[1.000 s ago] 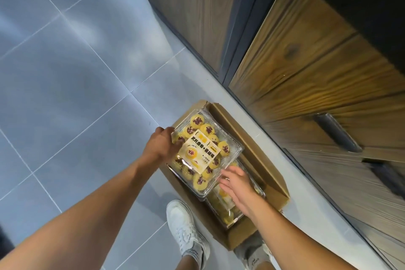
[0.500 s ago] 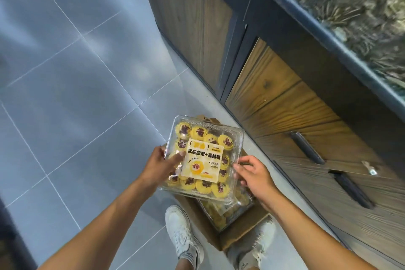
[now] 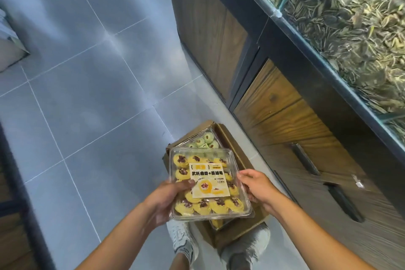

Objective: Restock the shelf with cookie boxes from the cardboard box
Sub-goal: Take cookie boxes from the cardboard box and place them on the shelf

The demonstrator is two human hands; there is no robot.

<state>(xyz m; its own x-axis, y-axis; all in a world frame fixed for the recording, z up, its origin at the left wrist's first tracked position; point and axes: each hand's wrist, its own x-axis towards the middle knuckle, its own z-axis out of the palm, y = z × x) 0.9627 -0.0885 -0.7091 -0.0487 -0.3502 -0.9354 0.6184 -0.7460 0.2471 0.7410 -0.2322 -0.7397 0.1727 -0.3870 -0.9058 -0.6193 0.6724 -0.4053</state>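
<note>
A clear plastic cookie box (image 3: 208, 184) of yellow cookies with a white and yellow label is held in the air above the cardboard box (image 3: 230, 138) on the floor. My left hand (image 3: 166, 201) grips its left edge, thumb on the lid. My right hand (image 3: 256, 188) grips its right edge. Inside the cardboard box lies another clear box of green cookies (image 3: 203, 141), and a further box of yellow cookies (image 3: 217, 223) peeks out underneath.
A wooden cabinet (image 3: 285, 116) with dark drawer handles stands at the right. Above it run glass bins of seeds (image 3: 350, 17). Grey floor tiles (image 3: 87, 72) spread to the left. My two white shoes (image 3: 184, 245) stand beside the cardboard box. A dark shelf edge (image 3: 13, 182) lines the left.
Both hands lifted the yellow cookie box out of the cardboard box and higher toward me; the right hand took hold of its right edge. The view tilted up, showing the seed bins.
</note>
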